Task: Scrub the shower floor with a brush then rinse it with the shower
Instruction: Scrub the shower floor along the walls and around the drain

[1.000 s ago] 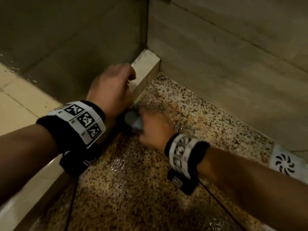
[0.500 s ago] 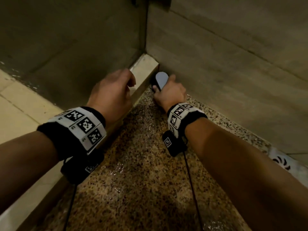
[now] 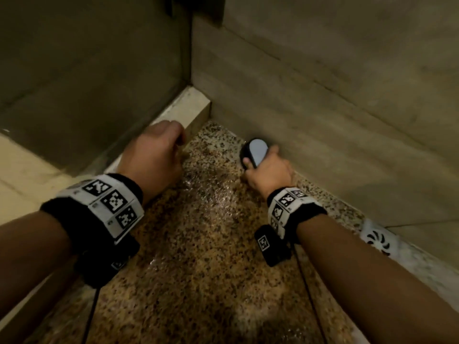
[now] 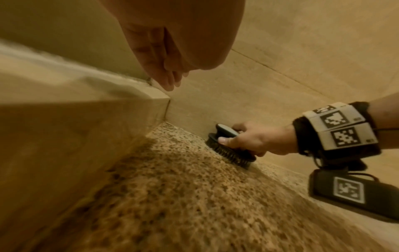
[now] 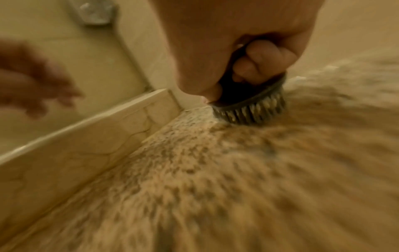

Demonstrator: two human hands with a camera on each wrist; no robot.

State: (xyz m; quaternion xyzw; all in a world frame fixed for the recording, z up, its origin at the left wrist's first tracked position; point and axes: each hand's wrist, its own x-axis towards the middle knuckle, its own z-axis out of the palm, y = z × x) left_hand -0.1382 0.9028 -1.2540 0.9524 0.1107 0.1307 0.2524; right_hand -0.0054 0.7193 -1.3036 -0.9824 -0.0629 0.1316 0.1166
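A black scrub brush (image 3: 255, 151) with a grey top stands bristles down on the wet speckled shower floor (image 3: 211, 244), close against the back wall. My right hand (image 3: 269, 173) grips its handle, fingers curled round it, as the right wrist view shows (image 5: 259, 64). The bristles (image 5: 252, 112) press on the floor at the foot of the wall. My left hand (image 3: 159, 152) hovers over the low curb (image 3: 183, 108) and holds nothing; its fingers (image 4: 168, 71) hang loosely downward. The brush (image 4: 228, 145) also shows in the left wrist view, a little right of the corner.
Tiled walls meet in a corner just beyond the brush. A pale curb (image 5: 86, 145) borders the floor on the left, with a glass panel above it. A white round floor drain (image 3: 377, 240) lies at the right by the wall. Cables run from both wristbands.
My right hand has carried the brush from beside the curb to the far corner, then a little right along the back wall. The left hand has stayed over the curb.
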